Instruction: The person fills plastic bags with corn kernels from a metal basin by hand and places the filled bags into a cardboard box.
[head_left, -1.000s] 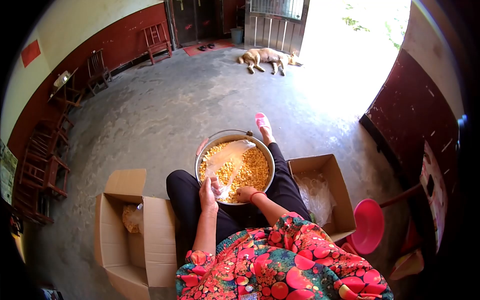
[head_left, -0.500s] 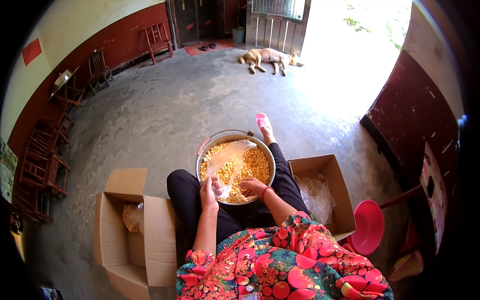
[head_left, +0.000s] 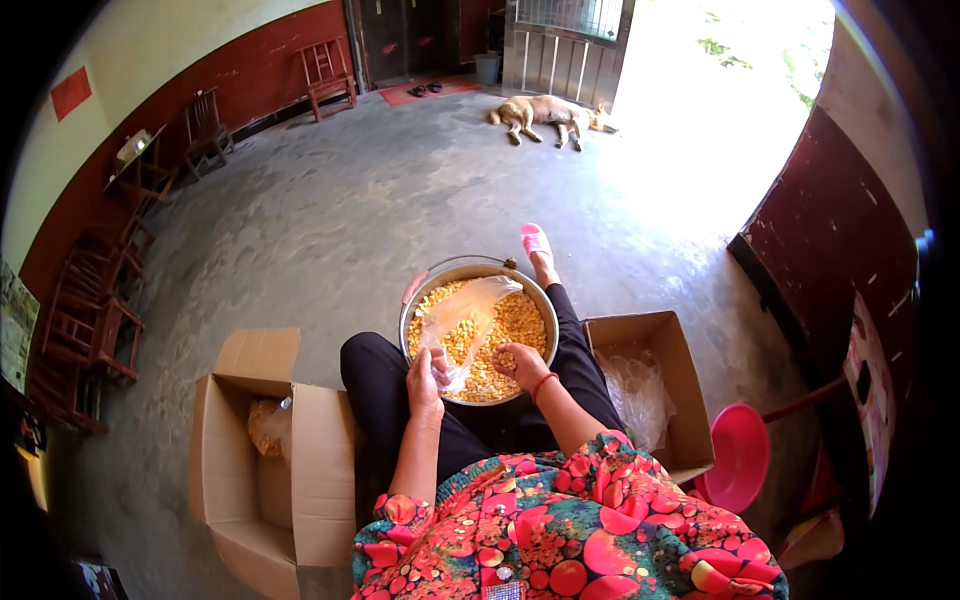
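Note:
A metal bucket [head_left: 553, 345] full of yellow corn kernels [head_left: 520, 318] stands between my knees. My left hand [head_left: 427, 380] is closed on the edge of a clear plastic bag [head_left: 462, 312], which lies slack across the kernels. Over the bucket's near right side, my right hand [head_left: 519, 366] is curled around some kernels, just above the heap. A red band circles that wrist. To the left, an open cardboard box [head_left: 322, 475] holds a filled bag of corn [head_left: 268, 427]. At my right, a second cardboard box [head_left: 690, 400] contains crumpled clear bags [head_left: 637, 395].
A pink basin [head_left: 738, 455] leans beside the right-hand box. A dog [head_left: 545, 112] lies on the concrete floor near the bright doorway. Several wooden chairs [head_left: 325, 78] line the left wall. The bucket's wire handle [head_left: 470, 258] rests toward the far rim.
My right hand has lifted from the kernels and its fingers have curled closed. My left hand keeps its hold on the bag. The whole view has shifted slightly.

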